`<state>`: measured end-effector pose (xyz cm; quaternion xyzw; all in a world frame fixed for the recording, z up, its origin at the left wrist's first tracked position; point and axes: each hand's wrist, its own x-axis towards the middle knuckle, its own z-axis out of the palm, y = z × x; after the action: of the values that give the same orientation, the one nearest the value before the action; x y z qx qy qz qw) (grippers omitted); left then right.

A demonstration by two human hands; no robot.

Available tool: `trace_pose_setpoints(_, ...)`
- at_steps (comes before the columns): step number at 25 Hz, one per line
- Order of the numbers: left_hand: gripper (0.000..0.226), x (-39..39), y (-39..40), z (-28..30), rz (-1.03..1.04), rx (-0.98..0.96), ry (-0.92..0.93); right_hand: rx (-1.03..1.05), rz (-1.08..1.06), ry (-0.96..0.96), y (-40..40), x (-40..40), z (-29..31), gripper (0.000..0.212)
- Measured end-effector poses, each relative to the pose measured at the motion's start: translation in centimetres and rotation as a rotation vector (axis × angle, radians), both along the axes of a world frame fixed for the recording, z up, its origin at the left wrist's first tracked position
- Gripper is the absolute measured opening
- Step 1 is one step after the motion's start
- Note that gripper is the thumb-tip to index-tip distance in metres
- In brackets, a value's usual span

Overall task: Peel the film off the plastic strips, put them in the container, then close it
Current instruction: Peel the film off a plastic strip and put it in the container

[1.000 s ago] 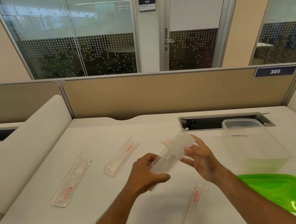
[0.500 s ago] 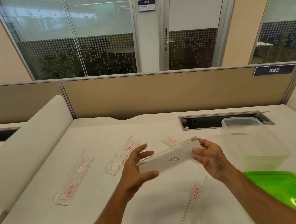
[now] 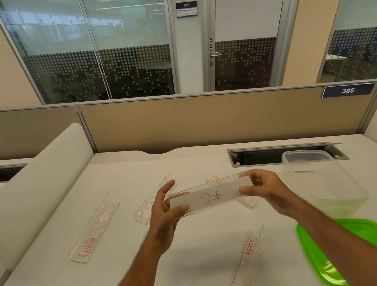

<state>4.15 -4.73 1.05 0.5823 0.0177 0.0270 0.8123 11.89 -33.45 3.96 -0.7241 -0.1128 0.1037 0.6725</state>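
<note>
Both hands hold one long clear plastic strip (image 3: 211,197) with "DOG" written on it, up above the white tabletop (image 3: 128,274). The left hand (image 3: 166,216) grips its left end, thumb in front. The right hand (image 3: 267,191) pinches its right end. The open clear plastic container (image 3: 322,179) sits just right of the right hand's grip. The bright green lid (image 3: 360,254) lies nearer, below that grip.
</note>
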Motion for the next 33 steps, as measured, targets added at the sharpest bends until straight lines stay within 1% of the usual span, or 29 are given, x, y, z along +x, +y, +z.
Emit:
trace_pose_setpoints(2,0.096,0.1,0.1,0.1,-0.021,0.019,0.013,-0.327,0.046,-0.11,-0.4,0.7,1.8,0.048)
trace_pose_setpoints(5,0.099,0.2,-0.4,0.1,-0.059,0.06,0.029,-0.861,0.24,-0.271,0.4,1.1,3.8,0.059)
trace_pose_setpoints(7,0.1,0.4,-1.2,0.1,-0.09,0.083,0.031,-1.133,0.38,-0.355,1.9,1.1,4.2,0.071)
trace_pose_setpoints(8,0.099,0.5,-1.6,0.1,-0.107,0.091,0.035,-1.212,0.429,-0.386,2.6,1.1,4.1,0.074)
trace_pose_setpoints(11,0.091,1.2,-2.5,0.3,-0.15,0.135,0.052,-1.283,0.485,-0.419,3.8,1.0,3.2,0.073)
trace_pose_setpoints(14,0.076,2.0,-3.4,0.5,-0.139,0.253,0.06,-1.298,0.444,-0.414,3.2,1.2,1.8,0.071)
trace_pose_setpoints(15,0.07,2.4,-3.9,0.4,-0.111,0.341,0.051,-1.303,0.41,-0.398,2.7,1.3,1.4,0.071)
trace_pose_setpoints(17,0.07,3.3,-5.0,-0.3,-0.036,0.625,0.048,-1.32,0.292,-0.374,1.3,1.9,1.1,0.072)
trace_pose_setpoints(18,0.075,3.9,-5.4,-0.8,-0.01,0.781,0.062,-1.329,0.207,-0.364,0.4,2.4,1.1,0.073)
trace_pose_setpoints(20,0.082,5.0,-5.8,-2.3,-0.002,1.031,0.077,-1.326,-0.001,-0.321,-1.9,3.9,1.5,0.074)
trace_pose_setpoints(23,0.087,6.8,-5.7,-5.6,-0.005,1.359,0.036,-1.31,-0.306,-0.218,-6.2,6.3,2.3,0.07)
trace_pose_setpoints(24,0.088,7.3,-5.7,-6.6,-0.008,1.439,0.029,-1.301,-0.392,-0.179,-7.9,7.1,2.4,0.071)
trace_pose_setpoints(26,0.091,8.2,-5.6,-8.5,-0.03,1.543,0.034,-1.276,-0.541,-0.116,-11.2,8.5,2.4,0.071)
trace_pose_setpoints(28,0.095,8.7,-5.5,-10.2,-0.072,1.625,0.045,-1.285,-0.638,-0.045,-14.1,9.4,2.2,0.072)
trace_pose_setpoints(30,0.1,9.0,-5.5,-11.8,-0.064,1.672,0.032,-1.333,-0.699,0.038,-16.4,10.1,1.5,0.073)
trace_pose_setpoints(33,0.103,9.5,-5.3,-13.2,0.004,1.659,-0.007,-1.397,-0.706,0.161,-18.2,10.5,-0.6,0.073)
